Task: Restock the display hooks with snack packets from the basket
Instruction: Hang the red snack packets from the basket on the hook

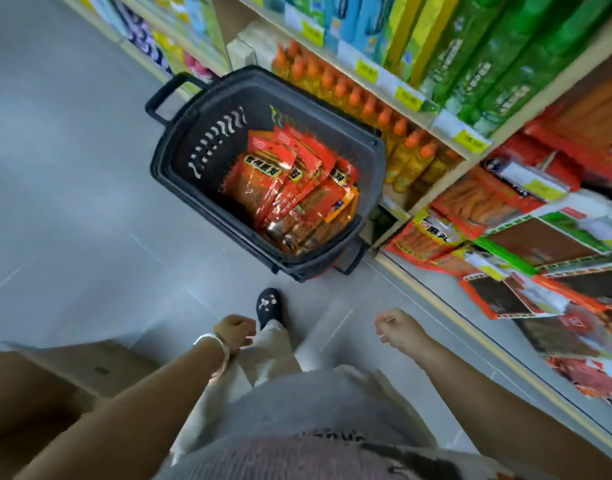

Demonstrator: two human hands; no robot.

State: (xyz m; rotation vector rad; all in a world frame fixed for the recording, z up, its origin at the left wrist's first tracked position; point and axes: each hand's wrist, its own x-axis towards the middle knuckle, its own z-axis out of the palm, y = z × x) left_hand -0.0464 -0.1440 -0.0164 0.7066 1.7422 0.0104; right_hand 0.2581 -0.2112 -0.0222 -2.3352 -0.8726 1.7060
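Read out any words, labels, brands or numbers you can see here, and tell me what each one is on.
Nothing reads cleanly.
Basket packets: yellow Chinese characters on black bands, too blurred to read.
Hanging packet: large black characters, the first possibly "麻", the rest unclear.
Price tags: print too small to read.
Shirt: dark letters, blurred.

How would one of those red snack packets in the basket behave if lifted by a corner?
Probably floppy: the red snack packets are thin, flat pouches lying slumped and overlapping in the black basket. Likely light, being so flat. Their glossy film looks slippery, so one could slide off its neighbours.
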